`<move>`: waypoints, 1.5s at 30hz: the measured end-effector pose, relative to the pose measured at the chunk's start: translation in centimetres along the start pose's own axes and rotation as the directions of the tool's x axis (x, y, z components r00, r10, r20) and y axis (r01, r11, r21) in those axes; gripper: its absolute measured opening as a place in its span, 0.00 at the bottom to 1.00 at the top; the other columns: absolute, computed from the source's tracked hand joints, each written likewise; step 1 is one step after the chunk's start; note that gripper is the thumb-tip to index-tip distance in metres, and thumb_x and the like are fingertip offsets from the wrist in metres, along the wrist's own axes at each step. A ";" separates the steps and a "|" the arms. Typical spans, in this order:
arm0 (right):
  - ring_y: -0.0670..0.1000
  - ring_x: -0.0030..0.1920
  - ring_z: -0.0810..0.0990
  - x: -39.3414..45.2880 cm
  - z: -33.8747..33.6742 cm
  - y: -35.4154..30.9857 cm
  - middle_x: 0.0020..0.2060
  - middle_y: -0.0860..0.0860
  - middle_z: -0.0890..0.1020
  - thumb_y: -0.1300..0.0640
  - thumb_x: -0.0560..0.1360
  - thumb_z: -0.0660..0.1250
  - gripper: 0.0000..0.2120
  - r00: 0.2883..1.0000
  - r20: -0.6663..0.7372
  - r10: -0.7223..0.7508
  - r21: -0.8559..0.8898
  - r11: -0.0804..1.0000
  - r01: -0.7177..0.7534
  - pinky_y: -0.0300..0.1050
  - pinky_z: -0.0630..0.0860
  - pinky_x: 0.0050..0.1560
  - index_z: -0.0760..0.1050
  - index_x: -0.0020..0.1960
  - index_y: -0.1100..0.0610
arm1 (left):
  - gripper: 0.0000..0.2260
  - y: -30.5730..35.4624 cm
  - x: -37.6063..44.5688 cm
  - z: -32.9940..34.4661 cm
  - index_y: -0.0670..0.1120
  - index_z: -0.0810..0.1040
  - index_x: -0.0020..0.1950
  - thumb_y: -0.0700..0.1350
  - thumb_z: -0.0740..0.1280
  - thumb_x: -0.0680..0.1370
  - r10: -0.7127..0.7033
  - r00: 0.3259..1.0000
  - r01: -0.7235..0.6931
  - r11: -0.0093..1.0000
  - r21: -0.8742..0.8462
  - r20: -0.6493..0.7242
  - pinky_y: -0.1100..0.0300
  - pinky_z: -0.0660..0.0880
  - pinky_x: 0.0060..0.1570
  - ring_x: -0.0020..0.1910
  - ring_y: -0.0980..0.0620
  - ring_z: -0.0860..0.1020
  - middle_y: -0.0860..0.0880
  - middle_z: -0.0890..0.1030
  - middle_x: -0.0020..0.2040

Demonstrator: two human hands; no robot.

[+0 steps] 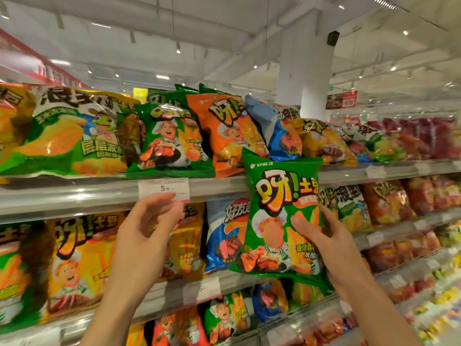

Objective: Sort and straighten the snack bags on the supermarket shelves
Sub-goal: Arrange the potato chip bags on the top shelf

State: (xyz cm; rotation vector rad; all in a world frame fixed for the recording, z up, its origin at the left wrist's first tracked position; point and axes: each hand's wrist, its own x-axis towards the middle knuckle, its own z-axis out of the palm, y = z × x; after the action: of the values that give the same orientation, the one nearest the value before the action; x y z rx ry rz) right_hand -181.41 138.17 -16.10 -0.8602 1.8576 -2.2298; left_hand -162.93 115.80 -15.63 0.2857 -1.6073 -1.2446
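Note:
My right hand (pixel 331 243) grips a green snack bag (pixel 279 208) by its right edge, thumb across the front, holding it upright in front of the shelves. My left hand (pixel 147 226) is raised just below the top shelf's rail, fingers loosely curled and holding nothing, its fingertips near the price tag (pixel 163 188). On the top shelf (pixel 74 193) stand a matching green bag (pixel 172 138), an orange bag (pixel 229 131), a blue bag (pixel 277 131) and a yellow bag (pixel 321 141), all leaning.
A large green and yellow bag (pixel 72 133) fills the top shelf's left end. The second shelf holds yellow bags (pixel 82 260) and a blue bag (pixel 222 233). Lower shelves carry more mixed bags. Red packets (pixel 419 138) line the shelves to the right. A white pillar (pixel 309 66) stands behind.

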 end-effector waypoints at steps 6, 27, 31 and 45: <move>0.54 0.52 0.87 2.3 -1.4 0.6 0.52 0.48 0.88 0.49 0.66 0.77 0.22 0.997 0.066 -0.035 0.024 0.999 0.034 0.57 0.82 0.54 0.79 0.59 0.41 | 0.11 -0.1 0.6 2.4 0.55 0.82 0.59 0.51 0.71 0.77 0.006 1.000 -0.006 0.997 0.073 0.000 0.63 0.76 0.51 0.54 0.60 0.83 0.57 0.85 0.53; 0.54 0.50 0.88 14.4 -8.5 -4.8 0.52 0.49 0.88 0.45 0.61 0.80 0.34 0.915 0.392 -0.099 0.127 0.991 0.053 0.57 0.84 0.53 0.76 0.66 0.47 | 0.18 5.4 7.2 13.6 0.52 0.75 0.69 0.56 0.69 0.80 0.136 0.990 -0.076 0.771 0.632 -0.047 0.64 0.72 0.52 0.56 0.60 0.78 0.55 0.79 0.61; 0.54 0.50 0.88 17.0 -8.3 -6.1 0.51 0.51 0.88 0.47 0.65 0.79 0.29 0.904 0.417 -0.096 0.122 0.991 0.049 0.56 0.84 0.53 0.77 0.64 0.48 | 0.30 5.0 10.9 14.5 0.49 0.71 0.73 0.64 0.68 0.76 0.115 0.993 -0.044 0.617 0.786 -0.035 0.44 0.76 0.63 0.62 0.46 0.78 0.48 0.78 0.64; 0.56 0.49 0.88 20.4 -7.1 -6.3 0.51 0.52 0.88 0.46 0.71 0.78 0.30 0.899 0.435 -0.044 0.084 0.996 0.008 0.55 0.84 0.51 0.73 0.69 0.51 | 0.40 5.0 13.4 16.7 0.49 0.60 0.80 0.59 0.75 0.75 0.173 0.984 -0.090 0.669 0.738 -0.037 0.50 0.72 0.67 0.69 0.47 0.74 0.48 0.72 0.74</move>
State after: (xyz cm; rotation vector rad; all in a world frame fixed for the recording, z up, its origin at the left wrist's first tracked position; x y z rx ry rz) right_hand -200.18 137.01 -3.74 -1.2529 1.5437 -1.9004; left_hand -180.51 118.18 -2.61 0.7136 -1.9378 -0.3911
